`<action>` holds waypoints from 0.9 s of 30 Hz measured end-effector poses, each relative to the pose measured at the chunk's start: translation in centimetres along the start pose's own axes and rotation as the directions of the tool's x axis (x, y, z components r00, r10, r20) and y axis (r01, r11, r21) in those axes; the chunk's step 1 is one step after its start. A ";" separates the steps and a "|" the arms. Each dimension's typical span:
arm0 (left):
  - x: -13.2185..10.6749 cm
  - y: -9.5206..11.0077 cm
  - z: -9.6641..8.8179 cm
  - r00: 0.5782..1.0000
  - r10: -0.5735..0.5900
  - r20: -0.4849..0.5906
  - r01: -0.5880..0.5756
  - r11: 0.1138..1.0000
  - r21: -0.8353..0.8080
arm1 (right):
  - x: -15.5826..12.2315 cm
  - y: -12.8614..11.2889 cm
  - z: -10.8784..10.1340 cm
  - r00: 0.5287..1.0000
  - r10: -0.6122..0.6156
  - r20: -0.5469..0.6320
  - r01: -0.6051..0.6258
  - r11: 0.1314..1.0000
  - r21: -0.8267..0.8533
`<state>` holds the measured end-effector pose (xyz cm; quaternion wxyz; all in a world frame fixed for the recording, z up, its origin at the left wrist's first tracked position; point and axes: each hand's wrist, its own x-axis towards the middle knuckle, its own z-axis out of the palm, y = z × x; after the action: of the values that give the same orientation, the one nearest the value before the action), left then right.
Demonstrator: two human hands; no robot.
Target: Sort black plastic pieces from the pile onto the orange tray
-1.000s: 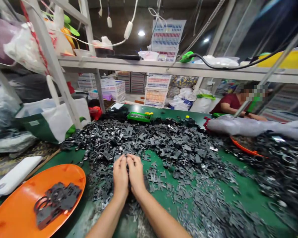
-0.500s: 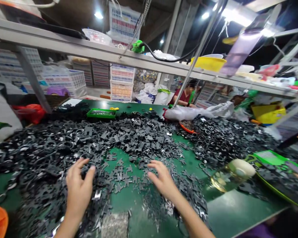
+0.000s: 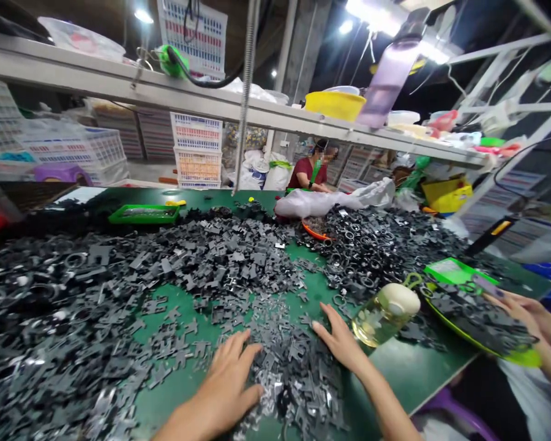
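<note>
Lying between the two hands, a small heap of flat black pieces sits on the green table, close to its near edge. The left hand rests palm down at the heap's left side, fingers extended and slightly apart, gripping nothing. The right hand rests palm down at the heap's right side, fingers straight and close together, likewise gripping nothing. Just right of the right hand lies a clear bottle with a cream cap, tipped on its side. Beyond the heap, a far larger mound of black pieces spreads across the middle and left of the table; a separate mound of ring-shaped parts lies to the right. A co-worker's hand touches a green tray of dark parts at the right edge. Another person sits at the far side.
</note>
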<state>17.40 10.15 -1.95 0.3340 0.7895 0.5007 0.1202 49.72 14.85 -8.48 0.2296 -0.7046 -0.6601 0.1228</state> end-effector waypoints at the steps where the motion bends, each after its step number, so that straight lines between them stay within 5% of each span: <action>1: 0.2 -0.3 0.5 1.000 -0.007 -0.005 0.007 1.000 0.031 | 2.1 -0.2 0.3 1.000 -0.024 -0.011 0.024 1.000 0.005; 8: 1.2 -4.0 5.5 0.986 0.021 -0.164 0.024 0.964 0.265 | 15.8 -2.2 2.8 0.995 -0.073 -0.061 0.074 0.997 0.015; 13: 1.8 -5.2 7.6 0.966 0.017 -0.258 0.074 0.939 0.337 | 19.1 -2.5 3.5 0.999 -0.018 -0.043 0.018 1.000 0.000; 17: 1.7 -5.4 7.1 0.988 0.038 -0.150 0.016 0.941 0.339 | 17.1 -2.1 3.3 0.996 -0.062 0.069 0.061 0.998 0.015; 21: 1.2 -4.5 6.8 0.971 0.031 -0.237 0.066 0.919 0.388 | 12.0 -2.8 3.1 0.970 -0.106 0.218 0.095 0.994 0.058; 27: 1.0 -4.1 5.4 0.991 0.087 -0.101 -0.037 0.906 0.422 | 4.7 -7.7 2.1 0.878 -0.273 0.394 0.209 0.958 0.199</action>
<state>17.74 9.97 -8.80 0.1227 0.8499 0.5081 0.0665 42.47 20.03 -5.91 0.1492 -0.5548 -0.7653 0.2903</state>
